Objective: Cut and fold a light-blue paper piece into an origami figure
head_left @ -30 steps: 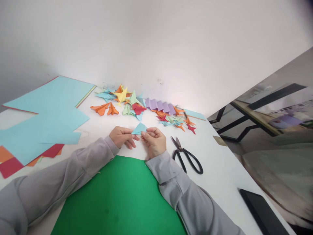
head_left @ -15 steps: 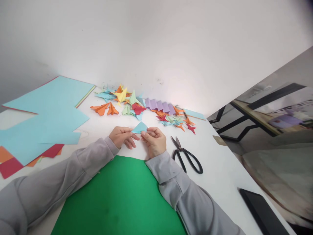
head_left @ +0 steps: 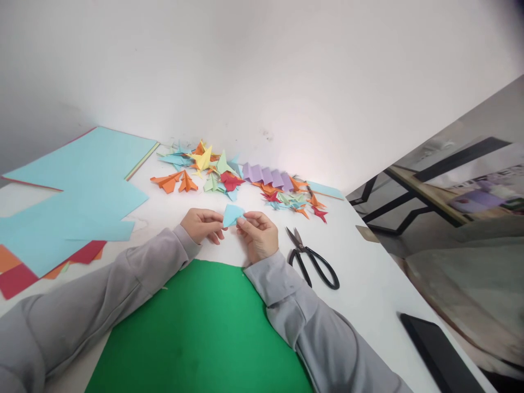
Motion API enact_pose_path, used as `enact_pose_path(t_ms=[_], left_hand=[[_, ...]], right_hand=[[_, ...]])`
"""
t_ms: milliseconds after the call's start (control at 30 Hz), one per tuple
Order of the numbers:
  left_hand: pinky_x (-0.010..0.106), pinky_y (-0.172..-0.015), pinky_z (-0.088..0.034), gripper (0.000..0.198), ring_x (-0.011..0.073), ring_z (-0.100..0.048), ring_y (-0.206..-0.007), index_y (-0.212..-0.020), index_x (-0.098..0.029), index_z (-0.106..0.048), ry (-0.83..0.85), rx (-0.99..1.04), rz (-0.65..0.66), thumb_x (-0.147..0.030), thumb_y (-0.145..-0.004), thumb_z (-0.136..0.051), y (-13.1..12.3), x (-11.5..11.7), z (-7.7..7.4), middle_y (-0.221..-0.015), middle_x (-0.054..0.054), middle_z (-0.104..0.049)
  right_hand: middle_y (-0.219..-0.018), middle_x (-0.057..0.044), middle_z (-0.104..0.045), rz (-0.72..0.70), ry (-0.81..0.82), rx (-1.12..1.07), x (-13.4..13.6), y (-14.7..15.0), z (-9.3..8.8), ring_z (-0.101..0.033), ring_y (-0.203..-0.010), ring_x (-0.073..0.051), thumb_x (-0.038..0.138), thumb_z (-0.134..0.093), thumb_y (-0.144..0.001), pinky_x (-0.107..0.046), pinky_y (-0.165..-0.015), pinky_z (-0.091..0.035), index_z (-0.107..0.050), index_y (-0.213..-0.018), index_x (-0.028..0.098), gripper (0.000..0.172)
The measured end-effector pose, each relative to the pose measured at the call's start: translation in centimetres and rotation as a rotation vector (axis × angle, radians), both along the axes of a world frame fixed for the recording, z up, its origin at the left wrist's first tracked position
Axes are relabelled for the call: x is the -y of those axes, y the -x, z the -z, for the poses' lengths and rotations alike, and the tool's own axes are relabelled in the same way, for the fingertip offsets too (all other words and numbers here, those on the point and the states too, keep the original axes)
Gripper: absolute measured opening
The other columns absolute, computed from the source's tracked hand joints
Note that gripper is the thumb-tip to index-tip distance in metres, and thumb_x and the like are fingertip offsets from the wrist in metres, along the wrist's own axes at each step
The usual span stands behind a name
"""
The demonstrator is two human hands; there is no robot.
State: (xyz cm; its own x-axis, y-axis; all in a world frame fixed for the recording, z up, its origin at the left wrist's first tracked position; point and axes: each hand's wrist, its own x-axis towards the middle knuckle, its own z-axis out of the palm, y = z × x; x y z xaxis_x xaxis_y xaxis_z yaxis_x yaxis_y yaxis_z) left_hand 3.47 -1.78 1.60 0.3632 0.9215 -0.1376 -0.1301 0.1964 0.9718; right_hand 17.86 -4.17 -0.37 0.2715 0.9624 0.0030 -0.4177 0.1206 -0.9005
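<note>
A small folded light-blue paper piece (head_left: 232, 214) is held just above the white table (head_left: 368, 273) between both hands. My left hand (head_left: 202, 225) pinches its left edge with fingers curled. My right hand (head_left: 257, 233) pinches its right side, fingers closed around it. Both arms wear grey sleeves and rest over a large green sheet (head_left: 200, 333) at the near edge.
A pile of colourful folded paper figures (head_left: 229, 177) lies beyond the hands near the wall. Black scissors (head_left: 313, 265) lie right of my right hand. Light-blue sheets (head_left: 73, 196) over red and orange paper sit at the left. A dark flat device (head_left: 438, 352) lies near the right corner.
The blue paper piece has turned more upright between my fingers and its shape looks more folded. Both hands stay in about the same place.
</note>
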Motion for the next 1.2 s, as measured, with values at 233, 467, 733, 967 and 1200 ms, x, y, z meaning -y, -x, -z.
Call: enact_pose_path(t_ms=[233, 467, 733, 967, 1200], left_hand=[[0.025, -0.035, -0.049, 0.034, 0.0131, -0.057, -0.042, -0.070, -0.016, -0.043, -0.069, 0.074, -0.015, -0.017, -0.050, -0.071, 0.0, 0.0, 0.2, -0.050, -0.005, -0.057], [0.022, -0.034, -0.049, 0.020, 0.0112, -0.056, -0.040, -0.062, -0.011, -0.052, -0.108, 0.017, -0.041, -0.016, -0.052, -0.069, -0.3, 0.3, 0.4, -0.048, 0.000, -0.058], [0.022, -0.035, -0.050, 0.018, 0.0130, -0.058, -0.042, -0.060, -0.011, -0.051, -0.093, 0.004, -0.032, -0.010, -0.052, -0.068, -0.4, 0.3, 0.6, -0.044, -0.001, -0.058], [0.022, -0.035, -0.049, 0.018, 0.0113, -0.056, -0.040, -0.057, -0.011, -0.048, -0.068, -0.042, -0.030, -0.003, -0.053, -0.064, -0.3, 0.4, -0.2, -0.041, -0.001, -0.056], [0.021, -0.031, -0.047, 0.016, 0.0101, -0.053, -0.036, -0.056, -0.012, -0.050, -0.109, -0.032, -0.054, -0.004, -0.053, -0.063, -0.4, 0.6, -0.2, -0.040, -0.004, -0.053]], right_hand=[[-0.054, 0.004, -0.062, -0.003, -0.052, 0.040, -0.1, 0.0, 0.3, -0.054, -0.046, -0.008, 0.019, -0.077, -0.049, -0.021, -0.046, -0.044, -0.064, -0.070, 0.018, 0.024], [-0.056, 0.004, -0.064, 0.002, -0.070, 0.053, -0.2, -0.2, 0.6, -0.056, -0.048, -0.009, 0.020, -0.077, -0.050, -0.022, -0.047, -0.046, -0.065, -0.069, 0.019, 0.022], [-0.054, 0.004, -0.062, -0.011, -0.085, 0.064, -0.2, -0.2, 0.7, -0.056, -0.050, -0.009, 0.020, -0.076, -0.052, -0.021, -0.048, -0.048, -0.066, -0.070, 0.019, 0.021], [-0.056, 0.003, -0.062, -0.023, -0.109, 0.115, -0.2, -0.1, 0.6, -0.056, -0.052, -0.009, 0.020, -0.076, -0.053, -0.022, -0.049, -0.048, -0.066, -0.073, 0.019, 0.021], [-0.054, 0.004, -0.061, 0.019, -0.073, 0.142, -0.1, -0.1, 0.5, -0.055, -0.049, -0.009, 0.020, -0.076, -0.052, -0.023, -0.049, -0.047, -0.064, -0.070, 0.018, 0.021]])
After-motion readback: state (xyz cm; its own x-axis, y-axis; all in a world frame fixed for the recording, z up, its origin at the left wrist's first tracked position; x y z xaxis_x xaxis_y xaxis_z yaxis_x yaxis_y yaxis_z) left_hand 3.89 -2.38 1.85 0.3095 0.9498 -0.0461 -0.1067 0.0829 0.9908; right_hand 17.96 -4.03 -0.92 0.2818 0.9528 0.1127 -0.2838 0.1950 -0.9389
